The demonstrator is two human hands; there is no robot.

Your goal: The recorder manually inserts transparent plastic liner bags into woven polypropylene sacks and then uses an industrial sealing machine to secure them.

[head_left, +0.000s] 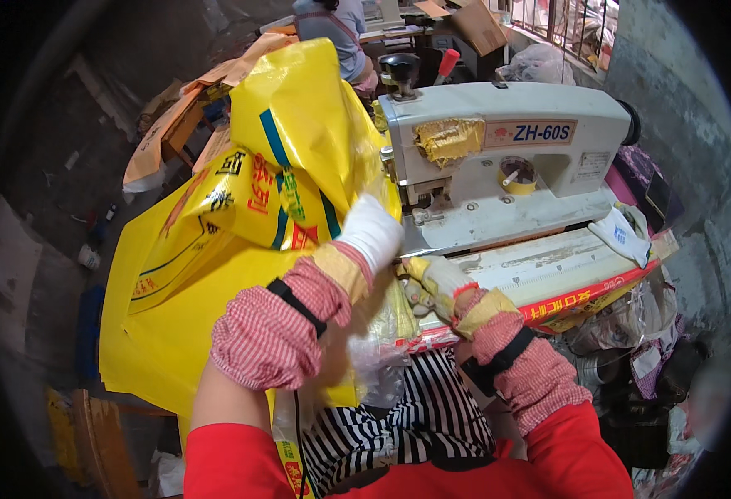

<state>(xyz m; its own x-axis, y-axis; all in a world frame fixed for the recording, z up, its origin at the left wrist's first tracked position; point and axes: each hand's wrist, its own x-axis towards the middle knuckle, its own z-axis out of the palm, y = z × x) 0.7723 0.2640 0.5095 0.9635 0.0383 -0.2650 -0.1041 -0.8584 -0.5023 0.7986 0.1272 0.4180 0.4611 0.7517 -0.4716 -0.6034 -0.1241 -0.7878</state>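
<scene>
A large glossy yellow plastic sack (191,312) with green stripes and coloured print lies in folds across the left, its upper part bunched up beside the sewing head. My left hand (372,233), in a white glove, is against the right edge of this sack; motion blurs it and its fingers are hidden. The grey-white industrial sewing machine (474,187) stands right of it. At the machine bed's front left corner is my right hand (436,287), in a pale glove with yellow patches. Its fingers are curled beside a yellowish woven strip (400,314); what they hold is unclear.
A white glove (622,237) lies on the right end of the machine bed (540,266). Clear plastic (374,353) hangs at the bed's near edge, above my striped lap. Orange-brown sheets (166,137) cover a table behind the sack. Another person (332,37) sits at the back.
</scene>
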